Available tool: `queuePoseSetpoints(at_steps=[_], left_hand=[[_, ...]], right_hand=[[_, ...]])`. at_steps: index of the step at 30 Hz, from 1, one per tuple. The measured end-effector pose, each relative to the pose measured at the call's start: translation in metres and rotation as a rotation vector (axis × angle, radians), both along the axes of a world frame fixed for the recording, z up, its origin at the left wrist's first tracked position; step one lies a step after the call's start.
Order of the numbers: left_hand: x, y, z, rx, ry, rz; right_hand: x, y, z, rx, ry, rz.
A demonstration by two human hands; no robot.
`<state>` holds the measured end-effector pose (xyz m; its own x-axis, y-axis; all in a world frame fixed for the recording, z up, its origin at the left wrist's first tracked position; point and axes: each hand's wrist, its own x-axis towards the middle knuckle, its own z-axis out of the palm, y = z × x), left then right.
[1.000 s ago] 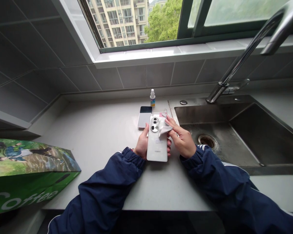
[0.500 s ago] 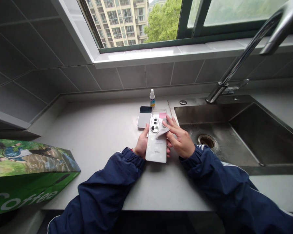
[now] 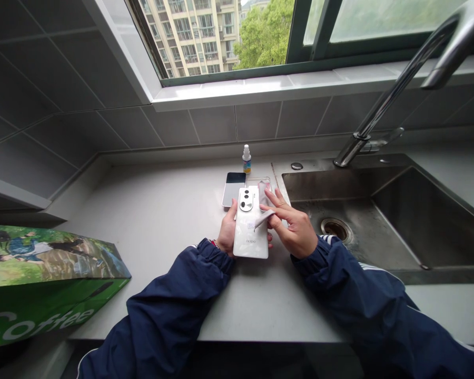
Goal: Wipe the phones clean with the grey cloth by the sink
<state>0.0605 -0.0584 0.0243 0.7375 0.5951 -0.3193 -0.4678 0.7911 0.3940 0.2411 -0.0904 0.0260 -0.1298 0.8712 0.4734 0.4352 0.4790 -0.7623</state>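
Observation:
A white OPPO phone [image 3: 249, 245] is held back side up over the counter, its round-edged camera block at the far end. My left hand [image 3: 228, 230] is closed round it from the left, with fingertips showing past its right edge. In my right hand [image 3: 296, 229] is a thin grey cloth [image 3: 265, 202], pinched by the fingers at the phone's right edge; one corner hangs over the phone's back. Behind them lie a second device [image 3: 234, 188] with a dark and light face and a clear phone case [image 3: 264, 179], partly covered. A small white-capped spray bottle [image 3: 247, 160] stands upright beyond.
To the right is a steel sink [image 3: 379, 221] with a chrome faucet [image 3: 379, 105]. A green coffee bag [image 3: 55, 300] stands at the left on the white counter [image 3: 161, 210]. A tiled wall and an open window rise behind.
The phone has shifted slightly left and tilted a little. My right hand has drawn the cloth off the camera area to the phone's right edge, and more of the cloth shows.

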Motion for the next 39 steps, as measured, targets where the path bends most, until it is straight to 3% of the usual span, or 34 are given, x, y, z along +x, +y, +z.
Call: queuePoseSetpoints(at_steps=[11,19,39], left_hand=[[-0.002,0.007,-0.019,0.003,-0.08,0.136],[0.007,0.004,-0.001,0.007,-0.052,0.386],[-0.004,0.009,0.002,0.013,0.044,0.427]], right_hand=[[-0.002,0.0,-0.001,0.132,-0.023,0.093],[-0.002,-0.001,0.0,0.213,-0.095,0.161],[-0.009,-0.011,0.009,0.32,-0.106,0.291]])
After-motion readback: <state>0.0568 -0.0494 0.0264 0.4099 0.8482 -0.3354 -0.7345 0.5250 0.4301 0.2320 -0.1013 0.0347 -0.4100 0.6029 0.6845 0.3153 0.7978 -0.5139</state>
